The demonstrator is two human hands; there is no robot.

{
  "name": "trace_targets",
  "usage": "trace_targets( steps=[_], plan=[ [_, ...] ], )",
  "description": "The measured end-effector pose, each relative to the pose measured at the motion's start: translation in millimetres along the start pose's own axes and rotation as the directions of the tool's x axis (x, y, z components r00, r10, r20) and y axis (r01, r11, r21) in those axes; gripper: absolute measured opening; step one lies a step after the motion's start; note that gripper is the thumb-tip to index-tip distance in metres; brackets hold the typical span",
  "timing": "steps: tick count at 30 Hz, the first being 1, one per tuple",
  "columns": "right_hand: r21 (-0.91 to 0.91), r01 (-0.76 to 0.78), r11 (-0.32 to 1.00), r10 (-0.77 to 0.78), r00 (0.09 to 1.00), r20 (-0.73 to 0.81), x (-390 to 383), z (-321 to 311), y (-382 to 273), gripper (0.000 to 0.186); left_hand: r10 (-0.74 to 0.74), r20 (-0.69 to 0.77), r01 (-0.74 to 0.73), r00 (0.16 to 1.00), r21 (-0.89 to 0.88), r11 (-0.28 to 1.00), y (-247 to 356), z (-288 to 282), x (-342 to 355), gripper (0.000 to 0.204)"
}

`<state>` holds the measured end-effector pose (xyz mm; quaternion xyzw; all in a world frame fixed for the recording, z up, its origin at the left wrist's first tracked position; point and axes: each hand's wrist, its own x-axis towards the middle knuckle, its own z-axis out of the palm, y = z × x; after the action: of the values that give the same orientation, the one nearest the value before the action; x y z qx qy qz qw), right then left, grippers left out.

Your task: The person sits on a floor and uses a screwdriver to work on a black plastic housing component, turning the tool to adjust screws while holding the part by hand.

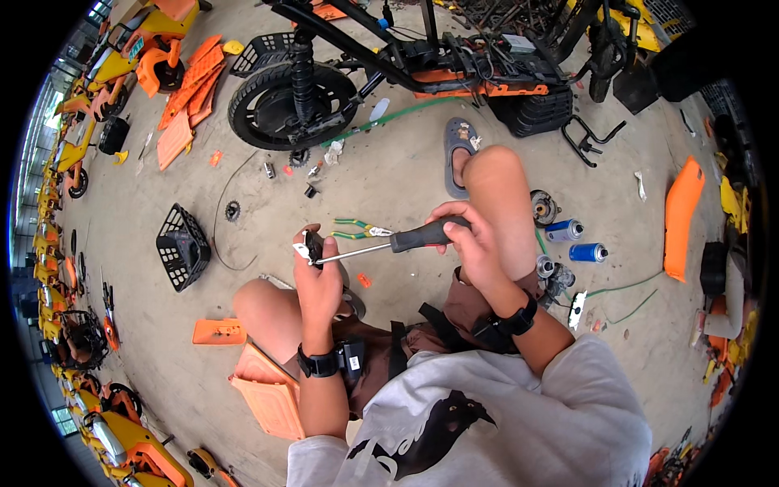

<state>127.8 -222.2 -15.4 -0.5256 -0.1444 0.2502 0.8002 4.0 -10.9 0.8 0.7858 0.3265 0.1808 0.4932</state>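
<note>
My left hand [318, 272] grips small black part [312, 246]; my right hand [469, 239] grips screwdriver [389, 243], tip on part. Black basket [183, 246] left, contents unclear.

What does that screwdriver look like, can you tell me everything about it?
The screwdriver has a thick black handle with a red band and a thin, shiny metal shaft. It lies nearly level, tip pointing left. The right hand grips the handle; the tip meets a small black part held in the left hand, above the floor.

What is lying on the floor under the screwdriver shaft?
Under the screwdriver, green-handled pliers lie on the concrete floor. The right hand covers any floor beneath the handle.
</note>
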Motion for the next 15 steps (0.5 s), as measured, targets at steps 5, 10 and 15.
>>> trace_targets(
  steps=[5, 10, 15],
  plan=[
    [-0.018, -0.008, 1.000, 0.008, 1.000, -0.017, 1.2, 1.5, -1.3, 0.017, -0.014, -0.009, 0.014, 1.000, -0.002, 1.000, 0.9, 0.3, -0.2, 0.029],
    [-0.015, -0.044, 0.999, 0.043, 0.997, -0.061, 0.6, 5.3, -2.2, 0.017, -0.001, -0.028, 0.002, 1.000, 0.036, 0.999, 7.5, -0.6, -2.0, 0.029],
    [-0.070, -0.081, 0.994, 0.076, 0.995, -0.071, 1.5, 5.0, -0.4, 0.021, -0.016, -0.038, 0.017, 0.999, 0.029, 0.999, 8.8, -2.5, -2.1, 0.030]
  ],
)
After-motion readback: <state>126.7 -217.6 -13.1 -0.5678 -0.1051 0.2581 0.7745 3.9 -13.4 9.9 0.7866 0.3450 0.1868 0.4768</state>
